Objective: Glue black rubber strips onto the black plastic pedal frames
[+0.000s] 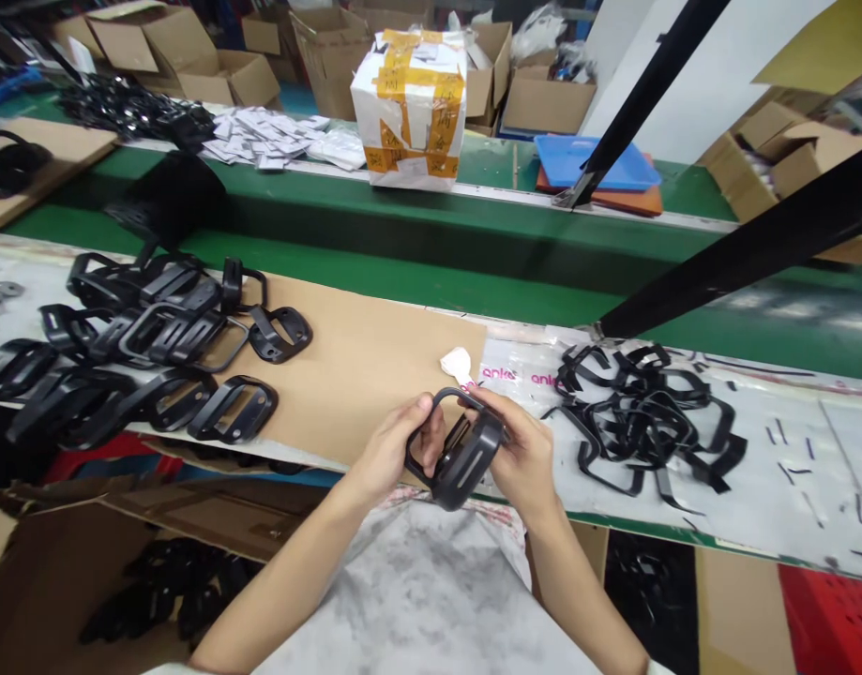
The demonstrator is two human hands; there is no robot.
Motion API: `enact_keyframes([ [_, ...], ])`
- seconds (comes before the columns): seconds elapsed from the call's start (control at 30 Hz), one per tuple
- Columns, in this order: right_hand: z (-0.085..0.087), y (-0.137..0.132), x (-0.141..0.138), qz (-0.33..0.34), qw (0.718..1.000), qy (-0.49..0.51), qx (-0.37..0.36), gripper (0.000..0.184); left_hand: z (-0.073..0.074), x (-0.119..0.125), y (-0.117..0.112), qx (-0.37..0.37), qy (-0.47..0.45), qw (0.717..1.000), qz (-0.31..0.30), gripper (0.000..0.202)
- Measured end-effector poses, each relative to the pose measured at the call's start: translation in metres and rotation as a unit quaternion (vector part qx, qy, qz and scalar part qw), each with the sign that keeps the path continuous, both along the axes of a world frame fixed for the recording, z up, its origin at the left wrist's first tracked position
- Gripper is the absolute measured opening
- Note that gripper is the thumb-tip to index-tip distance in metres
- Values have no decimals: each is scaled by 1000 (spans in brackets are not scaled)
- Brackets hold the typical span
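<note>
Between my two hands is a black plastic bracket (pixel 465 459) with a looped frame and a slotted base, tilted above the workbench edge. My left hand (pixel 395 445) grips its left side, with fingers curled inside the loop. On the other side, my right hand (pixel 525 450) is closed around the bracket's right edge; some of its fingers are hidden behind the part. Just beyond my hands, a small white cloth-like bundle (pixel 457 364) lies at the edge of a brown cardboard sheet (pixel 360 347).
Similar black brackets (pixel 170 328) are heaped at the left. A tangle of black strips (pixel 642 412) lies at the right, with small scraps (pixel 789 450) beyond it. A slanted black post (pixel 740 253) rises behind them. Below left stands an open carton (pixel 71 562) holding black parts.
</note>
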State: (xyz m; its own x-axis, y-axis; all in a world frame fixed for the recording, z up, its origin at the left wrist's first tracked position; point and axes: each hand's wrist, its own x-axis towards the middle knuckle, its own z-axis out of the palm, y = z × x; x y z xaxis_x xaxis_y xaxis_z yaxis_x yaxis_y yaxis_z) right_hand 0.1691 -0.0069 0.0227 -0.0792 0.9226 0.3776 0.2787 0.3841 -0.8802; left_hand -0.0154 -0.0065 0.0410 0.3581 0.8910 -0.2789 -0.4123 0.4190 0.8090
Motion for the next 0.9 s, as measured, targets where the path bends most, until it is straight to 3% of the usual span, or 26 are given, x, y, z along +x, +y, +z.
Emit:
enact_keyframes([
  [0.07,2,0,-2,0,1000,-7,22,32,-2,8,-9,-11,-6,1000,18,51],
  [0.23,13,0,-3,-15,999,-9,32,17,-4,20,-21,5,16,1000,-4,52],
  [0.37,13,-3,0,-2,1000,-18,17,18,2,17,-24,20,44,999,-18,48],
  [0.47,12,-7,0,-18,1000,-2,14,17,10,14,-29,61,125,990,-15,45],
  [0.57,13,-12,-2,-38,999,7,-2,15,20,10,-35,122,266,956,-9,39],
  [0.7,13,-16,-6,-32,999,8,-32,19,31,6,-37,176,422,888,-51,23],
  [0.8,8,-20,-9,-35,999,22,-29,18,33,6,-38,189,499,842,-80,17],
  [0.9,3,-23,-11,-53,997,29,-37,16,30,8,-39,199,535,818,-78,18],
])
